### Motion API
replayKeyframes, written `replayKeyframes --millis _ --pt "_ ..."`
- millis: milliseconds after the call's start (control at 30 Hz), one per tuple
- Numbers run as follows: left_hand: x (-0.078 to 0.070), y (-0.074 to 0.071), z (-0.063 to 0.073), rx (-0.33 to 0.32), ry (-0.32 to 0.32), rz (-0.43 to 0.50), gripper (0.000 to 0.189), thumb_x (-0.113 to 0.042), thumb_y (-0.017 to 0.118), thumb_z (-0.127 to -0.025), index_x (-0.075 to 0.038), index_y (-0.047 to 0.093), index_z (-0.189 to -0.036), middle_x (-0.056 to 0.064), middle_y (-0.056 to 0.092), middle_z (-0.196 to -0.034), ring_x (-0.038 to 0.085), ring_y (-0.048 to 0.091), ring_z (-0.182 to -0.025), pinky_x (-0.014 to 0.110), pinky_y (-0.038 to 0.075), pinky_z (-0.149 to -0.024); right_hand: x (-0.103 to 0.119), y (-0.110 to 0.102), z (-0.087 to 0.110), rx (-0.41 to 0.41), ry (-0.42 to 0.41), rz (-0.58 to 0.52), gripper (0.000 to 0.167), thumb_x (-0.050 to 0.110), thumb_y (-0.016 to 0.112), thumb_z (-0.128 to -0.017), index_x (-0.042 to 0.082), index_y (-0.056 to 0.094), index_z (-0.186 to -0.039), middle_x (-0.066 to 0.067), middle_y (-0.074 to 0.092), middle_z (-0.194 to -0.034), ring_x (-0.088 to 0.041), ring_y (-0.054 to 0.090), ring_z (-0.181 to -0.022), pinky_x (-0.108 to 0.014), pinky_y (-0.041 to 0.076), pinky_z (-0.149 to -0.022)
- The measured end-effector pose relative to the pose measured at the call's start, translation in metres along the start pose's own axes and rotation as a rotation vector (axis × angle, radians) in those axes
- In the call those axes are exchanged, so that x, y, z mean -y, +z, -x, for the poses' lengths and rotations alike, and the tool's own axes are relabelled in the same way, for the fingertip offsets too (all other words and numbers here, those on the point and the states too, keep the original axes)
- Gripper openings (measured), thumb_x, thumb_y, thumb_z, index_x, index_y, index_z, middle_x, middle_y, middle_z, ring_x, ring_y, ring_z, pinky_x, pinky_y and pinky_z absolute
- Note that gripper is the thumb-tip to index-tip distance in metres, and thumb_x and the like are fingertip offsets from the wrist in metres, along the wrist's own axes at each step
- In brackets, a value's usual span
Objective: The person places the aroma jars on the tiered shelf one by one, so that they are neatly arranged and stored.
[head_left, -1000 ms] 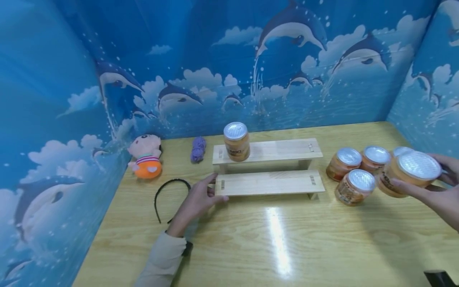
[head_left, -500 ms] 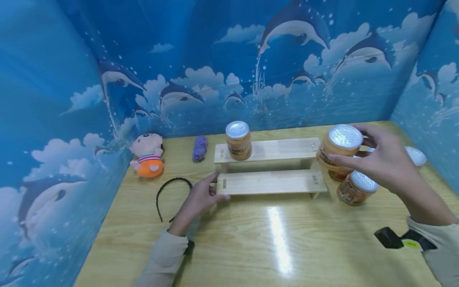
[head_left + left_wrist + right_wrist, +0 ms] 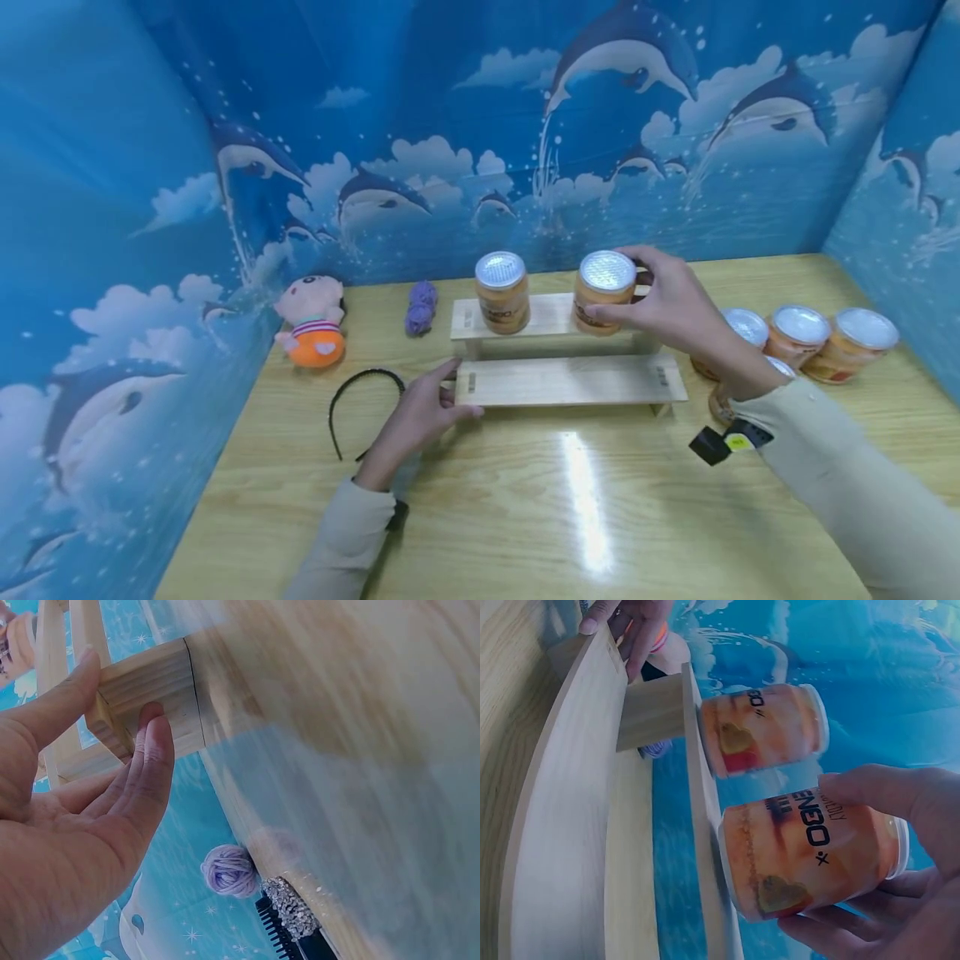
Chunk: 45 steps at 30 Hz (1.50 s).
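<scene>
A two-tier wooden shelf rack (image 3: pixel 570 382) stands on the table. My left hand (image 3: pixel 420 410) grips the left end of its lower board, thumb on one side and fingers on the other, as the left wrist view (image 3: pixel 105 780) also shows. My right hand (image 3: pixel 667 304) holds an orange-labelled can (image 3: pixel 602 293) with a silvery lid, upright at the upper board's right part. In the right wrist view the base of that held can (image 3: pixel 810 855) is at the board; whether its full weight rests there I cannot tell. A second can (image 3: pixel 502 293) stands on the upper board's left part.
Several more cans (image 3: pixel 851 346) stand on the table at the right, partly hidden by my right forearm. At the left are a plush toy (image 3: pixel 311 321), a purple yarn bundle (image 3: pixel 422 308) and a black headband (image 3: pixel 337 408). Dolphin-printed cloth (image 3: pixel 450 167) encloses the table's back and sides.
My right hand has carried the can leftward from the group at the right to the upper board. The left hand stays at the rack's left end.
</scene>
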<state>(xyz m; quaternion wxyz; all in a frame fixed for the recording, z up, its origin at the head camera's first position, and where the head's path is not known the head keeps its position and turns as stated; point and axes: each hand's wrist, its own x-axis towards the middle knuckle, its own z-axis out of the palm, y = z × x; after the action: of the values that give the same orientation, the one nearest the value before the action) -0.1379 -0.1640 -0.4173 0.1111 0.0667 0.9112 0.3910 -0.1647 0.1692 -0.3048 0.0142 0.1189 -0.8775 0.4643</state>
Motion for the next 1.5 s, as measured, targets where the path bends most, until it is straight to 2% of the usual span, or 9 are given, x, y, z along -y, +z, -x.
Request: replayKeyframes --millis 100,233,433,600,800,1067,1267,1467,1500 --pt "-0.002 0.000 0.000 0.000 0.000 0.003 0.091 -0.027 0.087 -0.080 -0.003 0.040 -0.154 0.014 0.065 -0.123 0.017 0.066 -0.093 0.031 0.058 -0.074 0.002 0.008 -0.009 0.009 0.003 -0.018 0.080 0.027 0.087 -0.082 0.000 0.046 -0.145 -0.021 0.054 -0.136 -0.039 0.056 -0.122 -0.054 0.052 -0.093" --pt "-0.003 0.000 0.000 0.003 -0.001 0.007 0.091 -0.027 0.088 -0.080 -0.003 0.040 -0.154 0.015 0.063 -0.129 0.018 0.066 -0.095 0.032 0.058 -0.076 0.005 0.018 -0.017 0.014 0.026 -0.039 0.081 0.026 0.088 -0.081 0.000 0.046 -0.146 -0.021 0.054 -0.136 -0.039 0.055 -0.123 -0.054 0.051 -0.095" --pt "-0.003 0.000 0.000 0.011 0.003 0.018 0.091 -0.027 0.087 -0.081 -0.003 0.040 -0.154 0.016 0.061 -0.134 0.019 0.067 -0.097 0.032 0.059 -0.078 0.006 0.029 -0.026 0.012 0.014 -0.032 0.079 0.025 0.087 -0.082 0.001 0.046 -0.146 -0.019 0.055 -0.136 -0.037 0.056 -0.122 -0.053 0.053 -0.092" --pt "-0.003 0.001 -0.001 0.013 0.002 0.019 0.090 -0.027 0.087 -0.081 -0.004 0.040 -0.154 0.016 0.061 -0.134 0.019 0.067 -0.097 0.033 0.059 -0.078 0.006 0.030 -0.028 0.029 0.022 -0.036 0.082 0.026 0.086 -0.084 0.002 0.042 -0.149 -0.019 0.052 -0.140 -0.038 0.054 -0.125 -0.053 0.053 -0.094" --pt "-0.003 0.001 -0.001 0.009 -0.004 0.008 0.091 -0.028 0.087 -0.081 -0.004 0.040 -0.154 0.015 0.061 -0.135 0.019 0.066 -0.097 0.033 0.059 -0.079 0.005 0.027 -0.024 0.061 0.010 -0.074 0.083 0.029 0.084 -0.086 0.003 0.040 -0.151 -0.019 0.050 -0.143 -0.039 0.051 -0.130 -0.053 0.050 -0.101" --pt "-0.001 0.001 -0.001 0.005 -0.018 -0.007 0.091 -0.029 0.087 -0.081 -0.006 0.040 -0.155 0.014 0.061 -0.134 0.019 0.066 -0.097 0.033 0.058 -0.079 0.001 0.011 0.003 0.039 0.054 -0.100 0.088 0.037 0.084 -0.085 0.007 0.037 -0.154 -0.016 0.042 -0.154 -0.040 0.046 -0.137 -0.056 0.045 -0.106" --pt "-0.001 0.000 -0.001 0.002 -0.032 -0.005 0.091 -0.029 0.087 -0.080 -0.007 0.040 -0.155 0.014 0.061 -0.134 0.018 0.066 -0.097 0.032 0.059 -0.078 -0.006 -0.007 0.033 -0.019 0.066 -0.046 0.087 0.038 0.082 -0.087 0.009 0.037 -0.155 -0.017 0.043 -0.154 -0.042 0.044 -0.138 -0.060 0.043 -0.106" --pt "0.000 0.001 0.000 0.001 -0.023 -0.005 0.090 -0.029 0.087 -0.081 -0.005 0.040 -0.154 0.015 0.063 -0.130 0.018 0.066 -0.096 0.033 0.059 -0.078 -0.023 -0.030 0.065 -0.092 0.077 0.013 0.086 0.030 0.083 -0.087 0.007 0.037 -0.155 -0.023 0.042 -0.153 -0.049 0.042 -0.136 -0.065 0.040 -0.104" --pt "0.000 0.001 0.000 0.001 -0.025 -0.006 0.090 -0.029 0.087 -0.081 -0.005 0.040 -0.155 0.014 0.063 -0.129 0.018 0.066 -0.096 0.033 0.059 -0.078 -0.027 -0.033 0.070 -0.106 0.086 0.024 0.084 0.030 0.083 -0.087 0.008 0.038 -0.155 -0.023 0.043 -0.152 -0.049 0.043 -0.135 -0.056 0.044 -0.106"
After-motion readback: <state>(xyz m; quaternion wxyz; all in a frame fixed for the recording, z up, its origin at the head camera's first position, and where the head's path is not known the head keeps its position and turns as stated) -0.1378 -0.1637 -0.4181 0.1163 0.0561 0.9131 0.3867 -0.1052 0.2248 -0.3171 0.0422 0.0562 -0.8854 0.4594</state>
